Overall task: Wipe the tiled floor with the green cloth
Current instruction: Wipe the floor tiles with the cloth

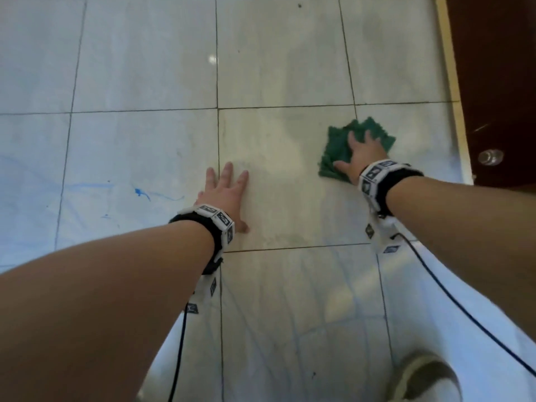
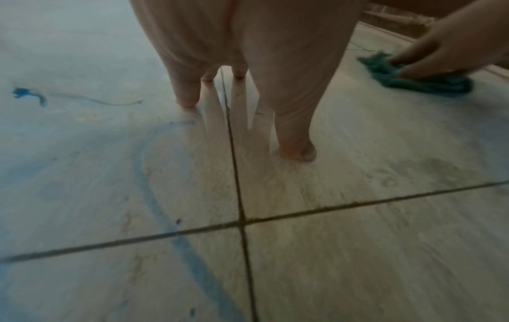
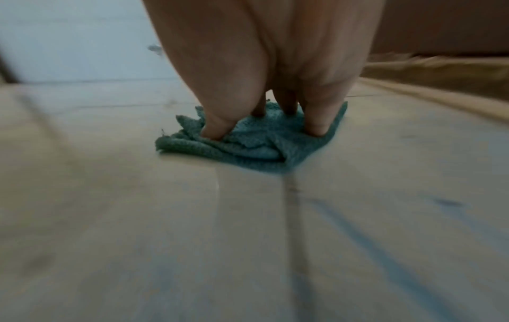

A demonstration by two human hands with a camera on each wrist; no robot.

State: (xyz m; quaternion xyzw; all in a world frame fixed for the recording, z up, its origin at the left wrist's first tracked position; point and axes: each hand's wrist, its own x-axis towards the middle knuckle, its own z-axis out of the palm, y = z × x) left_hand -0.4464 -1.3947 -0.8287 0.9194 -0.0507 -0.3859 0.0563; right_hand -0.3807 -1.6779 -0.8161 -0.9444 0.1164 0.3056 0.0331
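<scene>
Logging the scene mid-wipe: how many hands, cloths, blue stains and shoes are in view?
Hands: 2, left hand and right hand
Green cloth: 1
Blue stain: 1, with faint smears around it
Shoe: 1
Total: 5

Both forearms reached forward and down, a marker band round each wrist. Left hand (image 1: pixel 224 195) lay flat, fingers straight and spread, palm down. Right hand (image 1: pixel 362 158) likewise splayed, its fingertips (image 3: pixel 217 133) apparently pressing downward, though that view was blurred.
</scene>
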